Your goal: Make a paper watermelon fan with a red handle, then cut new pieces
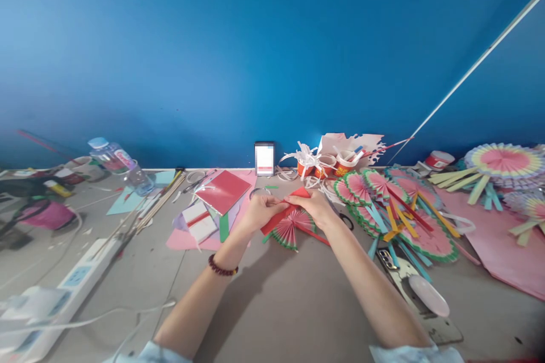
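Left hand (264, 211) and right hand (315, 207), close together, pinch the red paper strip (276, 220) between them, over the pleated paper fan (291, 231); even fingertip pressure and aligned edges should keep any fold neat

From our hands (267, 212), open table (289, 306) to pass at six o'clock between our forearms (196, 295), paper fans (377, 180) crowding us at three, phone (402, 271) at four, cups (344, 168) at one, wall (272, 68) stopping us at twelve, power strip (91, 259) at eight

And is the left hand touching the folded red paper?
Touching: the head view shows the left hand with its fingers against the red paper, no gap between.
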Available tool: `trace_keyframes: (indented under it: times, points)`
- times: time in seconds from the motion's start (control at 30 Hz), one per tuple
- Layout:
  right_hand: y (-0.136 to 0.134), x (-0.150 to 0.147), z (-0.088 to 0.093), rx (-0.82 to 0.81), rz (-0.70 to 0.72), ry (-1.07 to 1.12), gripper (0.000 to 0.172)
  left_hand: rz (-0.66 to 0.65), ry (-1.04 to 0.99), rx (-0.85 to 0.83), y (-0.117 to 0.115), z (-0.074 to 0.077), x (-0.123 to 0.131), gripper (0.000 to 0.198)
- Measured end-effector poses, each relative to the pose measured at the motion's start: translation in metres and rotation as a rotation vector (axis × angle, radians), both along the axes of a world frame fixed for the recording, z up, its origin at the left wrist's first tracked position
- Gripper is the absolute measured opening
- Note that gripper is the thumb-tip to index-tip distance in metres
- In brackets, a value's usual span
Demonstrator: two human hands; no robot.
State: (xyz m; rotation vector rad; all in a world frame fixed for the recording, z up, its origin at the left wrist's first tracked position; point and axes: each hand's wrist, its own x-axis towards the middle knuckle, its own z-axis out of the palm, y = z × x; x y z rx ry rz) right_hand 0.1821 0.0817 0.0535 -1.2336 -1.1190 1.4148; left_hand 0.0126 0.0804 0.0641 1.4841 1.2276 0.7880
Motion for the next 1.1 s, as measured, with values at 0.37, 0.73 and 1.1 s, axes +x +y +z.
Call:
trace_keyframes:
  times: [0.37, 0.73, 1.1]
  points:
    - [-0.001, 0.002, 0.003, 0.066, -0.052, -0.060, 0.028, -0.055, -0.010, 0.119, -0.005, 0.007, 0.003, 0.048]
    - [0.004, 0.007, 0.003, 0.038, -0.081, 0.049, 0.033, -0.123, -0.045, 0.067, 0.001, 0.003, -0.001, 0.048]
    - [0.007, 0.010, -0.002, 0.022, -0.134, 0.065, 0.028, -0.203, -0.206, -0.091, 0.003, -0.005, -0.003, 0.042]
